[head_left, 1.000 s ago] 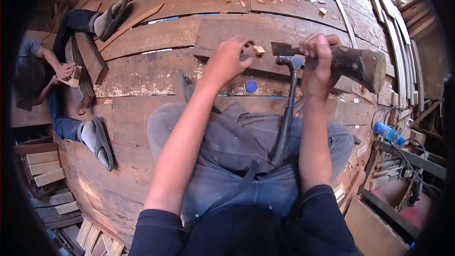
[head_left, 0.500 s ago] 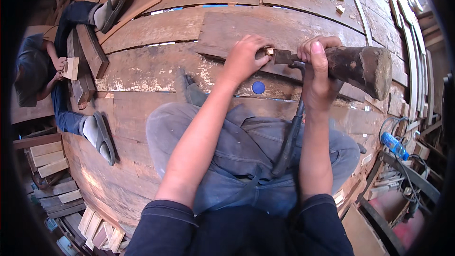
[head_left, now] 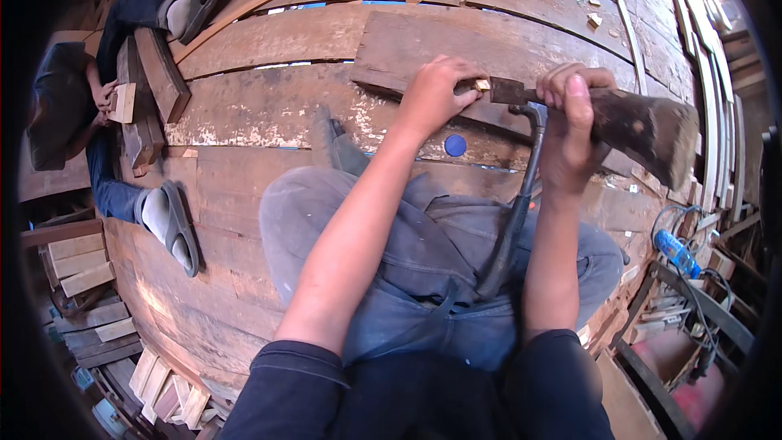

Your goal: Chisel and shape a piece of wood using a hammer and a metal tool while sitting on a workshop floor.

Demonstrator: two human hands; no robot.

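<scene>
A: Head view: what changed?
B: The left hand (head_left: 437,98), apart from the small wood block (head_left: 483,85) one second ago, now pinches it over the board (head_left: 432,42), beside the blade (head_left: 507,90). Block and tool are both in hand; contact unconfirmed.
A: Right hand (head_left: 568,130)?
B: Clenched around the thick wooden handle (head_left: 643,129).
A: Containers?
B: One bottle (head_left: 676,253), far right; contents cannot be determined.

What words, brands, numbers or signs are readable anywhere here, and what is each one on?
No text can be read here.
Blue bottle: any print is too small and blurred.
Round blue disc: no readable marking.
Thick-handled blade in the right hand: no lettering visible.
Hammer: none visible either.
</scene>
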